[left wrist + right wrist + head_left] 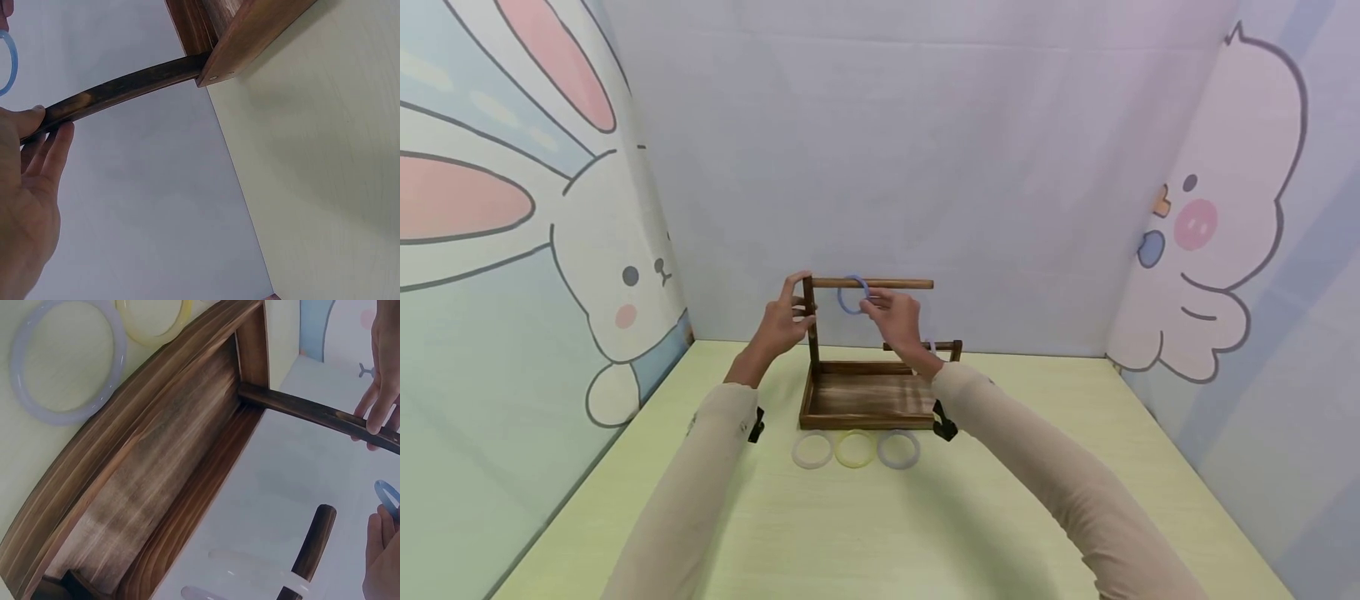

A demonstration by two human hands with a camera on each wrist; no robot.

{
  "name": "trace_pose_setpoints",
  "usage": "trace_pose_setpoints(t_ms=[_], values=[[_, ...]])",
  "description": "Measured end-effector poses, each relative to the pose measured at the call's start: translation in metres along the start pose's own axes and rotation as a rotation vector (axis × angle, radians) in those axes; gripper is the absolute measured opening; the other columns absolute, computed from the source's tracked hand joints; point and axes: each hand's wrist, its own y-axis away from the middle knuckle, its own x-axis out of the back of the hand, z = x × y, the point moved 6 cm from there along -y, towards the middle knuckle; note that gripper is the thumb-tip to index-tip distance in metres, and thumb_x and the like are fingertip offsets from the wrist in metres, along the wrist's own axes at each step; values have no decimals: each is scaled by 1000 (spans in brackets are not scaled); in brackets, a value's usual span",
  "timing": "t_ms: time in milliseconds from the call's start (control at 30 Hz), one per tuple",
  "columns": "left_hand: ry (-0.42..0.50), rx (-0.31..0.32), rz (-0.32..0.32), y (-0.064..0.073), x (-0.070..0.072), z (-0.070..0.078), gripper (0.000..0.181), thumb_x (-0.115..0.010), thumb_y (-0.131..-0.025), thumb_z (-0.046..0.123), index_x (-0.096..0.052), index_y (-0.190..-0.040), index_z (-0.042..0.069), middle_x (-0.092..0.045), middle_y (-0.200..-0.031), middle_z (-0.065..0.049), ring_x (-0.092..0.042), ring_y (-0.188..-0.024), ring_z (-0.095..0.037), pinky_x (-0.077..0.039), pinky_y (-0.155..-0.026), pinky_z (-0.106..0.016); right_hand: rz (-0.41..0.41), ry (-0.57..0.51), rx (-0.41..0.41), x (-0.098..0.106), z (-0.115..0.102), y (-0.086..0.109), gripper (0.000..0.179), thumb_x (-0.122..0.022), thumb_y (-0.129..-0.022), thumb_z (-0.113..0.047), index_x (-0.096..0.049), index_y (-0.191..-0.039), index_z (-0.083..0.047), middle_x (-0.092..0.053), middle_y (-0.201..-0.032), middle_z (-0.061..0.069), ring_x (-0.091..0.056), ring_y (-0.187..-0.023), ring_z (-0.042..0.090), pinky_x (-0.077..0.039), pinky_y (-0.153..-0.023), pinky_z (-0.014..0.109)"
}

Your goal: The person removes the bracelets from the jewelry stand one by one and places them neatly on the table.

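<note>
A dark wooden rack [872,421] has a low tray base, a tall left post and a long upper rod [910,283]. My left hand [784,325] grips the post near its top; in the left wrist view, thumb and fingers [59,150] lie on opposite sides of the post [137,84]. With my right hand [895,317] I pinch a blue ring [840,302] by its right side. The ring is at the upper rod, which seems to pass through it. In the right wrist view, the blue ring [386,495] is partly cut off by the frame edge.
On the table before the rack lie a pale ring [795,451], a yellow ring [838,451] and a lavender ring [881,451] in a row. Pale rings hang on the short lower rod [317,540], partly behind my right arm. A cloth wall [1015,208] stands behind.
</note>
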Motion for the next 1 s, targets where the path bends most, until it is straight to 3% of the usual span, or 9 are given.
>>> trace_pose_setpoints(t_ms=[433,1000], values=[[-15,0,-2,-1,1,-2,86,-68,-95,-10,-23,-160,23,-68,-125,-30,-69,-115,-44,-60,-87,-56,-4,61,-10,22,9,1,30,-76,-97,-15,-75,-124,-3,-78,-106,15,-78,-95,24,-64,-78,35],[0,9,-7,1,1,-1,88,-68,-95,-10,-23,-159,32,-67,-126,-30,-68,-115,-45,-60,-88,-57,-1,82,-9,51,16,5,32,-76,-97,-11,-73,-126,1,-77,-108,20,-78,-92,30,-64,-77,37]])
